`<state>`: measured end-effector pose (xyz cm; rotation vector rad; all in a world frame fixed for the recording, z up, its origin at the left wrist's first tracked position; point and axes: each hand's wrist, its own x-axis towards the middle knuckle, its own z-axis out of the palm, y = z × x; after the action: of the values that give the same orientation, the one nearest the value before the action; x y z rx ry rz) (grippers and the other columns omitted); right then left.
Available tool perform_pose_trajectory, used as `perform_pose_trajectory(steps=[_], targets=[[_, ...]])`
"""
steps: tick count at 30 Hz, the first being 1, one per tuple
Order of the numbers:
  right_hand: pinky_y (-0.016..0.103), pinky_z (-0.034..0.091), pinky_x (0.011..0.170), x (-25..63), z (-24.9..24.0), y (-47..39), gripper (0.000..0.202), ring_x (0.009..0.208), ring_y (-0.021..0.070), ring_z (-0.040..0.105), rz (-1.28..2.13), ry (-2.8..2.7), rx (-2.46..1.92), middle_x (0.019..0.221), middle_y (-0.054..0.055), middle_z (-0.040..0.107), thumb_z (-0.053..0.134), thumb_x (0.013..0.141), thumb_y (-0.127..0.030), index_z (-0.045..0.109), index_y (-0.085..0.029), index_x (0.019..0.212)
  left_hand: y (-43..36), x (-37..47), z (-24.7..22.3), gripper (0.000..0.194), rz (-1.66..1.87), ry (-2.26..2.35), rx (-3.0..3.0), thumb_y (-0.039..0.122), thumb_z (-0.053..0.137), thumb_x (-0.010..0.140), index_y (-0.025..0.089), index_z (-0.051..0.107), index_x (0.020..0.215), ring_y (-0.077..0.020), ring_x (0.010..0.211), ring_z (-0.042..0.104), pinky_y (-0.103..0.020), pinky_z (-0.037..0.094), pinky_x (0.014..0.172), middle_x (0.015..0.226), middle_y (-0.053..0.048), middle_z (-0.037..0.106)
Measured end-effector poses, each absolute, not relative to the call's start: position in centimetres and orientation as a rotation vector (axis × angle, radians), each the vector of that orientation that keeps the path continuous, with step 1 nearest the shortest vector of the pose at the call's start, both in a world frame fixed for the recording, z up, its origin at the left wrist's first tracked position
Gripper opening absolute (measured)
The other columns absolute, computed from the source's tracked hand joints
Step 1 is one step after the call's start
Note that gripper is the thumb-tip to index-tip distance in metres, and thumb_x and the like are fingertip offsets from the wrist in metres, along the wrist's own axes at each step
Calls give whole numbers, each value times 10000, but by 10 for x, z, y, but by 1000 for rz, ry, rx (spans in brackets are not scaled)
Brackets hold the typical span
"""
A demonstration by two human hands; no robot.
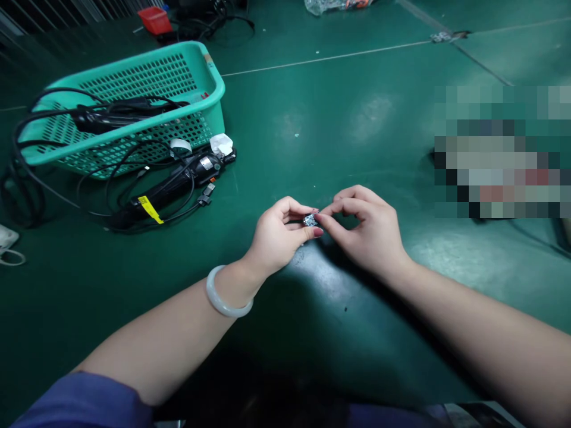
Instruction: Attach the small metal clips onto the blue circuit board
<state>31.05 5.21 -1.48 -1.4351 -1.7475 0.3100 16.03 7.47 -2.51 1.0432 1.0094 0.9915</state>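
Between the fingertips of both hands sits a small blue-and-white part [310, 220], perhaps a little circuit board; its exact kind is too small to tell. My left hand [281, 233] pinches it from the left, thumb below and fingers above. From the right, the thumb and index finger of my right hand [368, 229] close on its right edge. Both hands are just above the green tabletop [285, 160]. Part of the piece is hidden behind my fingers.
A turquoise basket [214, 113] holding black cabled devices stands at the upper left. In front of it lies a black handheld device [169, 190] with a yellow tag and cables. A red container [154, 21] stands farther back. At the right, an area is pixelated.
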Motion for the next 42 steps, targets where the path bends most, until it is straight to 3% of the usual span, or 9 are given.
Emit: perform_pose_trajectory(steps=[4, 8, 11, 14, 22, 34, 42], targets=[[306, 462, 609, 310, -14, 53, 116, 694, 157, 571, 413, -1646, -1451, 758, 27, 615, 689, 766, -278, 671, -214, 671, 75, 160, -26, 425, 987, 999, 1055, 182, 876, 451, 155, 564, 739, -145, 793, 646, -346, 528, 804, 806, -17, 675], [305, 462, 589, 320, -17, 58, 125, 649, 154, 563, 463, -1587, -1497, 742, 26, 641, 669, 793, -293, 675, -214, 695, 78, 157, -25, 364, 1043, 928, 940, 211, 840, 567, 156, 586, 822, -133, 813, 660, -330, 508, 852, 828, -18, 687], [335, 485, 684, 327, -21, 60, 38, 752, 188, 603, 414, -1756, -1550, 791, 31, 675, 689, 779, -252, 709, -222, 768, 81, 156, -24, 303, 1096, 906, 770, 217, 790, 657, 157, 584, 872, -111, 791, 668, -306, 506, 846, 840, -11, 695], [374, 487, 786, 329, -26, 60, 80, 860, 224, 609, 379, -1956, -1586, 849, 45, 695, 713, 758, -236, 730, -211, 832, 82, 156, -23, 276, 1120, 906, 708, 199, 771, 684, 155, 579, 878, -99, 778, 669, -288, 503, 836, 828, 0, 695], [356, 487, 750, 325, -25, 58, 97, 796, 207, 598, 292, -2039, -1504, 801, 44, 676, 630, 834, -229, 664, -203, 747, 80, 157, -28, 367, 1121, 886, 790, 194, 832, 586, 142, 585, 852, -105, 779, 668, -294, 501, 832, 818, -5, 701], [359, 385, 652, 329, -15, 52, 200, 739, 191, 549, -369, -2154, -1252, 797, 50, 680, 576, 887, -378, 678, -232, 798, 76, 159, -26, 420, 1033, 985, 974, 211, 877, 470, 151, 564, 743, -115, 755, 655, -282, 503, 763, 777, -5, 692], [345, 345, 617, 328, -12, 49, 152, 726, 176, 527, -529, -2174, -1101, 794, 33, 687, 599, 881, -336, 656, -215, 810, 76, 160, -26, 477, 1017, 955, 1006, 241, 899, 407, 149, 554, 724, -116, 739, 659, -284, 518, 748, 757, -2, 691]])
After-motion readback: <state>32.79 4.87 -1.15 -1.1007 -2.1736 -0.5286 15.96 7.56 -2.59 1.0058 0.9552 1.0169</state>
